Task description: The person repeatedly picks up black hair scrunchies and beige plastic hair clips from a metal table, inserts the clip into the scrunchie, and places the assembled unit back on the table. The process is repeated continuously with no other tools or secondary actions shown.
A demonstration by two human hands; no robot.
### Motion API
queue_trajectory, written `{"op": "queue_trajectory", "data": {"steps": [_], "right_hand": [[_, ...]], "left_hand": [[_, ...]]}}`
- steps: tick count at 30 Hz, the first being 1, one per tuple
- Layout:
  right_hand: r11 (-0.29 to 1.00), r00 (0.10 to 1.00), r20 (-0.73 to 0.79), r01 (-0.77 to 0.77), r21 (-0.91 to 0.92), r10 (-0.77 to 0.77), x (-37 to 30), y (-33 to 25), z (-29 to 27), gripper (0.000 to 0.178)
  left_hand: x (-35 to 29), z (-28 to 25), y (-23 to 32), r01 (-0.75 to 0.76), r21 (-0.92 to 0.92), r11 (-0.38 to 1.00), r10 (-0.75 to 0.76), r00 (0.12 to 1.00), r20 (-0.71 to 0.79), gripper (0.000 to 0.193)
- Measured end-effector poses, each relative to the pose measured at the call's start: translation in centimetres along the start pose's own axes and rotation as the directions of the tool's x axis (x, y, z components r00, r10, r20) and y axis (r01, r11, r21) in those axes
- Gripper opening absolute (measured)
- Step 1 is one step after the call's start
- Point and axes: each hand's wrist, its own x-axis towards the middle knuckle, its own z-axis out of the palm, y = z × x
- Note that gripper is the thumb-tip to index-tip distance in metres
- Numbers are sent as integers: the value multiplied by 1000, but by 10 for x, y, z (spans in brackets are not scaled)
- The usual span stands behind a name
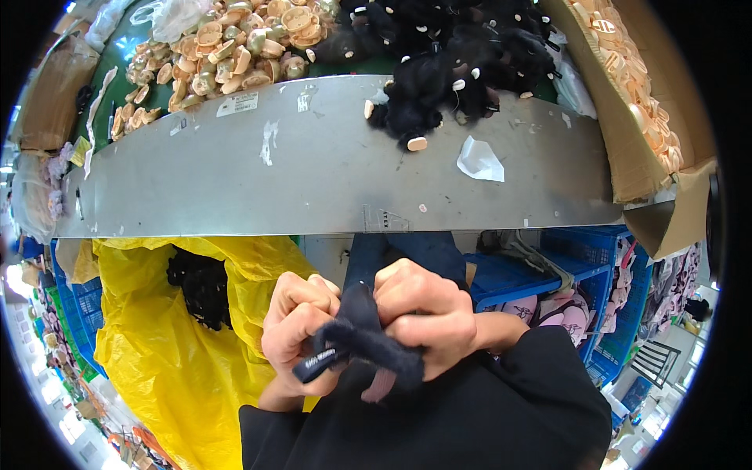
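Observation:
In front of my chest I hold a small black plush piece [376, 352] with both hands. My left hand [299, 329] is closed on its left side, fingers curled, and a black fabric label [319, 364] with pale print sticks out beside it. On the other side, my right hand [429, 317] grips the piece with its fingers folded in. A brownish-pink patch [379, 385] hangs below the dark pile. What lies inside my curled fingers is hidden.
Across the grey metal table [329, 180] lie peach plastic parts [227, 55] and black plush pieces [462, 63] with pale tabs. A cardboard box [627, 149] of peach parts stands right. A yellow bag [157, 352] with black pieces sits lower left; blue crates [576, 254] stand right.

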Motion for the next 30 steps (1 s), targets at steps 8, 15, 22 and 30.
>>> {"op": "queue_trajectory", "data": {"steps": [8, 15, 22, 30], "right_hand": [[964, 965, -217, 91, -251, -147, 3, 4, 1, 22], [901, 970, -107, 158, -404, -218, -7, 13, 13, 24], [904, 986, -84, 97, -417, -145, -2, 17, -12, 26], [583, 927, 64, 285, -761, -370, -11, 30, -47, 11]], "left_hand": [[-16, 14, 10, 91, 275, 957, -60, 991, -118, 32], [-24, 40, -28, 61, 327, 943, 124, 848, -516, 60], [26, 47, -26, 12, 80, 997, 16, 940, -341, 69], [32, 43, -8, 59, -152, 987, -54, 998, 41, 63]]}}
